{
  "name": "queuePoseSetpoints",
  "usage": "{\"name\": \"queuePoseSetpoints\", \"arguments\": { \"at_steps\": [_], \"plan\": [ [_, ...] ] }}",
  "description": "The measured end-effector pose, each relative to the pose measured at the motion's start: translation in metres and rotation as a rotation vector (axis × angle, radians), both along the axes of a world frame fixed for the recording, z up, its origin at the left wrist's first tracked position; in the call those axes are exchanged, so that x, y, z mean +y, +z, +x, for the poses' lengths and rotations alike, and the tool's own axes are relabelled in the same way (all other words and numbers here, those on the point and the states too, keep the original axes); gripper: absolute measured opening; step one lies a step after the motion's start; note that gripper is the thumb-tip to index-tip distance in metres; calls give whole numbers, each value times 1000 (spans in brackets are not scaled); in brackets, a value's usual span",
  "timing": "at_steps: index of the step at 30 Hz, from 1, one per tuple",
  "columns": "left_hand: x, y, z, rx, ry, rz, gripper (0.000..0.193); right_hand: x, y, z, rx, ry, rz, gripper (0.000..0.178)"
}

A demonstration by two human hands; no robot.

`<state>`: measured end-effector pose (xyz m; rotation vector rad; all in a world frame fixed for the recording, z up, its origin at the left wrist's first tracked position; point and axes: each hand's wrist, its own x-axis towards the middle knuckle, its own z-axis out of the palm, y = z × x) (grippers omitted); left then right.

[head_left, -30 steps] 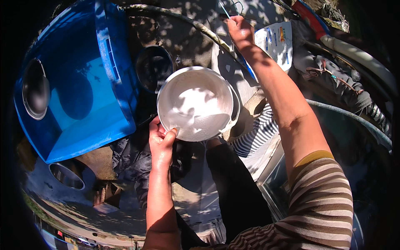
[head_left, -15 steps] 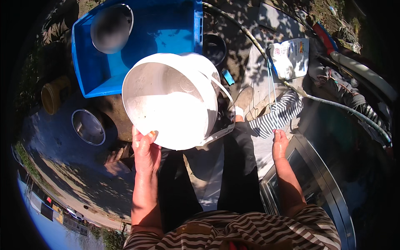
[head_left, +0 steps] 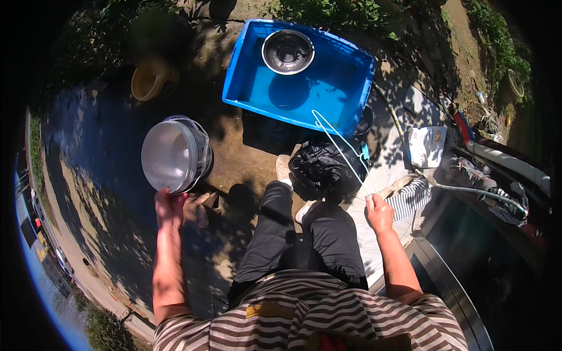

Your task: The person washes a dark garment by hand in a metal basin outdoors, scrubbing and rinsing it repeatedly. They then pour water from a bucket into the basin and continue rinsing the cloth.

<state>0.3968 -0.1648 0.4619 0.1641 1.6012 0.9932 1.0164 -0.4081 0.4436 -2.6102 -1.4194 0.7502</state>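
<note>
My left hand (head_left: 170, 206) is closed on the lower rim of a white bucket (head_left: 170, 155), held out to my left. The bucket lies tilted with its pale inside showing; a thin handle hangs at its far side. In my right hand (head_left: 380, 212) is a thin, pale blue wire hanger (head_left: 341, 143), its long loop reaching up across the near wall of the blue tub (head_left: 281, 116). A shiny, black, crumpled bundle (head_left: 325, 169) sits between my hands, just beyond my feet; what it is made of I cannot tell.
A round metal bowl (head_left: 288, 51) sits in the blue tub's water. Farther left stands a yellow bucket (head_left: 146, 83). To the right lie a white packet (head_left: 426, 146), a hose (head_left: 453, 190) and striped cloth (head_left: 410, 199). A metal-framed panel (head_left: 448, 292) borders my right side.
My left hand has carried the white bucket from in front of me out to the left, which uncovers the black bundle. The hanger in my right hand now points up toward the tub.
</note>
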Motion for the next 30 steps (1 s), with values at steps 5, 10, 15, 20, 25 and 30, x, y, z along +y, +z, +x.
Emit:
{"name": "queuePoseSetpoints", "arguments": {
  "at_steps": [5, 10, 15, 20, 25, 30],
  "plan": [
    [-91, 43, -88, -20, 62, 15, 35, 152, -48, -81, 68, 148, -83, 48],
    [-170, 83, -105, 88, 304, -35, 35, 198, -39, -153, 236, 407, 310, 80],
    [-220, 53, -177, -107, 365, -87, 35, 77, -70, -166, 281, 353, 181, 65],
    [-188, 18, -215, -253, 339, -78, 30, -180, -87, -88, 139, -3, -725, 73],
    [-126, 24, -260, -188, 278, -107, 36, -283, 9, -87, -38, 110, -1232, 77],
    [-25, 46, -331, -88, 140, 3, 41, -250, -1, -249, 362, -709, -931, 69]
  ]
}}
